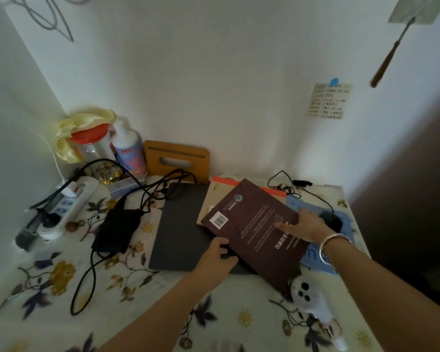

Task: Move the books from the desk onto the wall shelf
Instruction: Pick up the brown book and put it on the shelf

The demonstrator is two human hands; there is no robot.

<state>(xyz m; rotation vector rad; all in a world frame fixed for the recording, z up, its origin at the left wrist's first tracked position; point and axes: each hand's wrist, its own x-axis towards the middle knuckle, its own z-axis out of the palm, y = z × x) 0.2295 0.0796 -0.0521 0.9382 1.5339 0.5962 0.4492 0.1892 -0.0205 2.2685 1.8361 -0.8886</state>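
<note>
A dark brown book (254,224) with a barcode lies tilted on top of a tan and orange book (215,191), partly over a closed dark laptop (181,224). My left hand (217,260) is at the brown book's near left edge, fingers curled against it. My right hand (306,224) rests flat on the book's right side, fingers spread, with a silver bracelet on the wrist. A blue book or pad (313,252) shows under the right arm. The wall shelf is not in view.
The desk (112,313) has a floral cloth. At the left are a power strip (66,207), black cables and a black pouch (117,229). A jar, a lotion bottle (130,151) and a wooden stand (177,158) line the wall. A white handheld device (313,301) and a mouse (332,221) lie at the right.
</note>
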